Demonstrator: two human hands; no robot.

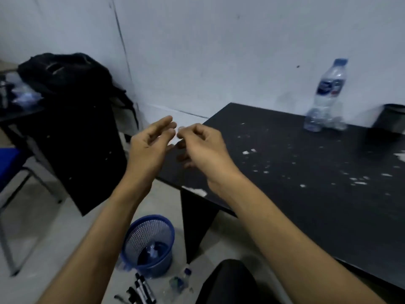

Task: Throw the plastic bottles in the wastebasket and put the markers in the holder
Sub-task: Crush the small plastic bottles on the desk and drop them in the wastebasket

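Both bare forearms reach out over the near corner of the scuffed black bench (306, 163). The left hand (151, 143) is open, fingers loosely spread and slightly curled, holding nothing. The right hand (201, 148) has its fingers curled inward, thumb and forefinger pinched close together; the blur keeps me from telling whether anything sits between them. The two sets of fingertips almost meet in the air, just off the bench's edge.

Far back on the bench, near the pale wall, a clear plastic water bottle with a blue cap and blue label (327, 95) stands upright. Just beside it to the right, at the picture's edge, sits a black box-shaped holder (392, 117).

Down on the floor, beside the bench leg, a round blue mesh wastebasket (149, 244) stands upright with something clear and crumpled lying in its bottom. Near its base several black markers (140, 290) lie in a loose cluster, and next to them a second clear plastic bottle with a blue cap (180, 281) lies on its side. To the left, a black backpack (65, 80) rests on another dark table.
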